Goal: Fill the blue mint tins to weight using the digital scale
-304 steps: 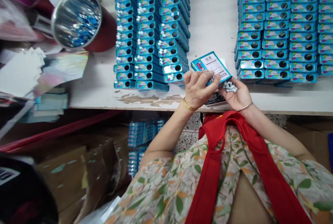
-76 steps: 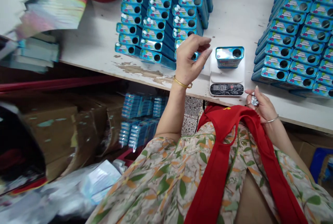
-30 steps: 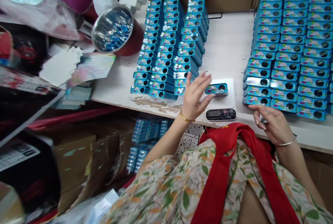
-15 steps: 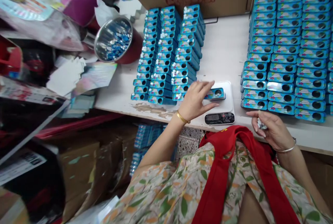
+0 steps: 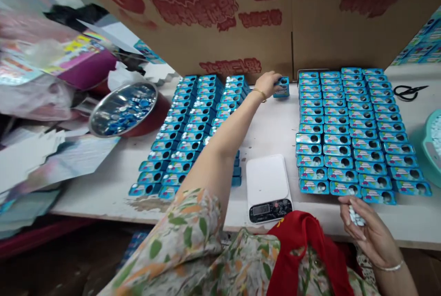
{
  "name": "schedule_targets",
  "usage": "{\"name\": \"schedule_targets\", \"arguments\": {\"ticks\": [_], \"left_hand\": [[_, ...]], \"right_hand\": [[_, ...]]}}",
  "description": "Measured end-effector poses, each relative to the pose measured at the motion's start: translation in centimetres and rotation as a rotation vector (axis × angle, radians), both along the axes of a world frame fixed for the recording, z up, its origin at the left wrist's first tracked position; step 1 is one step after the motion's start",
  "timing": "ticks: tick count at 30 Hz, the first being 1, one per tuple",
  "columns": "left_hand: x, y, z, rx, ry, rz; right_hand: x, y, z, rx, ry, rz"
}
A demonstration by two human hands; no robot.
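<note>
My left hand, arm stretched to the back of the table, is closed on the side of a small blue tin with a round hole in its top. The tin stands by the cardboard box. In front of my body on the right, my right hand is curled around several small white candies. Between the tin rows lies a white digital scale with nothing on its plate. Rows of blue tins at the left have white pieces around their holes; my left arm covers part of them.
More rows of blue tins stand at the right. A metal bowl with shiny blue pieces sits at the left. Black scissors and a teal basin of white pieces are at the right. A large cardboard box stands behind.
My left hand has moved from the scale to the back of the table, and the tin that lay on the scale is gone from it. My right hand still holds white candies. The view has shifted.
</note>
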State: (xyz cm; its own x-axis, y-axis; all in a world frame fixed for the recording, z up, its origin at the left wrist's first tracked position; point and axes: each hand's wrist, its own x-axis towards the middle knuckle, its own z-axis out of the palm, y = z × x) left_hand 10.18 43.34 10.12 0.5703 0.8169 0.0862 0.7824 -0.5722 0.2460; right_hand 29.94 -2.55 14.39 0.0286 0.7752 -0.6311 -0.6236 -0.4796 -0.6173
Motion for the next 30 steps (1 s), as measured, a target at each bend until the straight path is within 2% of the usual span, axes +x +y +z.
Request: {"name": "schedule_targets", "arguments": {"ticks": [3, 5, 7, 9, 10, 12, 14, 16, 18, 20, 23, 25, 27, 30], "left_hand": [[2.5, 2.6, -1.6, -0.064, 0.005, -0.012], [3.6, 3.5, -2.1, -0.114, -0.05, -0.028], [3.9, 3.5, -1.6, -0.159, -0.104, -0.026], [2.7, 2.0, 0.0, -0.163, -0.119, -0.005], [1.5, 0.6, 1.2, -0.134, -0.119, -0.008], [-2.1, -3.9, 4.0, -0.077, -0.077, -0.075], [-6.6, -10.1, 6.8, -0.024, -0.052, -0.208], [-11.5, -17.1, 8.4, -0.056, -0.041, -0.181], [-16.1, -23.5, 7.8, -0.099, -0.048, -0.092], [-19.7, -28.3, 5.3, -0.077, -0.054, -0.05], [-22.4, -31.6, 0.3, -0.01, -0.069, 0.012], [-22.4, -32.3, -1.7, 0.024, -0.109, 0.064], [-21.7, -32.5, -1.8, 0.048, -0.152, 0.099], [-20.0, -32.7, 0.7, 0.069, -0.117, 0.085]], "right_hand": [[0.6, -0.2, 0.1, -0.053, -0.062, -0.097], [0.9, 0.2, 0.0, -0.051, -0.071, -0.099], [1.1, 0.8, -0.1, -0.032, -0.064, -0.057], [1.0, 1.4, -0.1, -0.022, -0.047, -0.014], [0.9, 1.7, 0.0, -0.022, -0.034, 0.005], [0.3, 2.1, 0.0, -0.028, -0.005, 0.055], [-0.5, 2.4, -0.1, -0.049, 0.026, 0.144], [-1.7, 2.5, -0.3, -0.088, 0.057, 0.24], [-2.9, 2.6, -0.5, -0.122, 0.086, 0.298], [-4.1, 2.7, -0.6, -0.133, 0.112, 0.322], [-5.8, 2.7, -0.8, -0.115, 0.155, 0.342], [-6.6, 2.6, -1.0, -0.097, 0.179, 0.34], [-7.2, 2.3, -1.4, -0.091, 0.198, 0.316], [-7.6, 1.8, -2.2, -0.109, 0.226, 0.276]]}}
